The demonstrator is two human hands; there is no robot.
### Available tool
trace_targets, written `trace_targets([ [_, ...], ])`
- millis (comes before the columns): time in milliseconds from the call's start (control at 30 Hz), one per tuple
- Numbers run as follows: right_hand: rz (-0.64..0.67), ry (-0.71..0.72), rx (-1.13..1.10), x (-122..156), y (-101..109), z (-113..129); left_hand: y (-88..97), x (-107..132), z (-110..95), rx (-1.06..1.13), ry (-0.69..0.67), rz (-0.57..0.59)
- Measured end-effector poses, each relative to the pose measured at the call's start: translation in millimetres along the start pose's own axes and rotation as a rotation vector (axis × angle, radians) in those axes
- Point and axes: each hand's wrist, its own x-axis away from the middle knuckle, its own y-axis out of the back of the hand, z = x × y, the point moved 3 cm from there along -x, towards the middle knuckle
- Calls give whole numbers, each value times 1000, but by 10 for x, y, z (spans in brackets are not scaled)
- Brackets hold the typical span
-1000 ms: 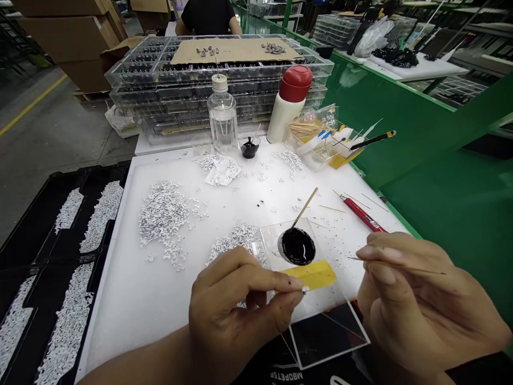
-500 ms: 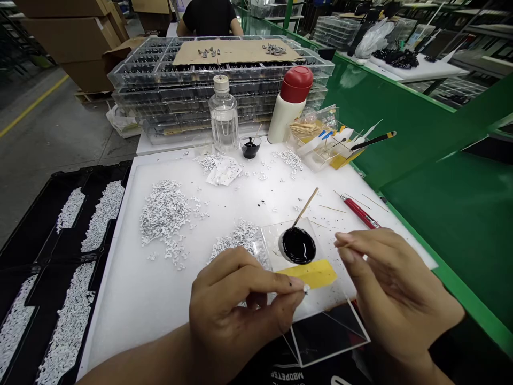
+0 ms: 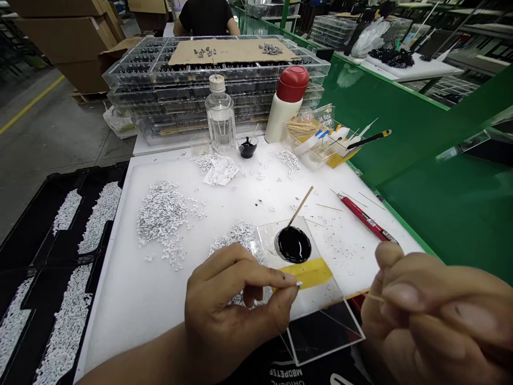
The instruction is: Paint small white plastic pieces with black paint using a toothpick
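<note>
My left hand (image 3: 236, 310) pinches a tiny white part (image 3: 298, 285) between thumb and forefinger, just left of a yellow tape strip (image 3: 310, 272). My right hand (image 3: 436, 321) is closed on a thin wooden stick (image 3: 374, 297), close to the camera at the lower right. A puddle of black paint (image 3: 294, 245) lies on a clear plastic plate (image 3: 316, 321), with a wooden stick (image 3: 300, 206) resting in it. Piles of small white parts (image 3: 162, 214) lie on the white board (image 3: 136, 299).
A clear bottle (image 3: 220, 115), a red-capped white bottle (image 3: 287, 104), a small black paint cup (image 3: 247, 147) and a box of sticks and brushes (image 3: 320, 141) stand at the back. A red knife (image 3: 366, 219) lies to the right. Black trays of white parts (image 3: 68, 278) sit left. Stacked clear trays (image 3: 200, 80) and a seated person (image 3: 206, 16) are behind.
My right hand has pulled back from beside the paint toward the camera and lower right, still gripping the stick. My left hand stayed almost in place.
</note>
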Motion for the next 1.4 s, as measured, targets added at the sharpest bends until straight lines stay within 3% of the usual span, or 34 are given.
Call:
trace_targets([
  [33,-19,-81,-24,22,-42,39,3,-5,-1,-2,3,4],
  [100,19,-107,-77,52,-169,114,7,-17,-4,-11,9,13],
  [300,60,64,-80,62,-402,151,-4,-33,0,13,45,15],
  [567,31,-5,-68,58,-434,155,-12,-46,12,68,42,8],
  [1100,-5,11,14,28,-473,126,-27,-40,21,76,38,-38],
  [1200,48,20,16,-14,-449,119,-18,-47,10,66,34,-21],
  [1300,215,34,30,-52,-395,110,-7,-50,14,67,38,-21],
  [1400,237,39,43,-18,-296,102,-9,-45,20,66,47,-29],
])
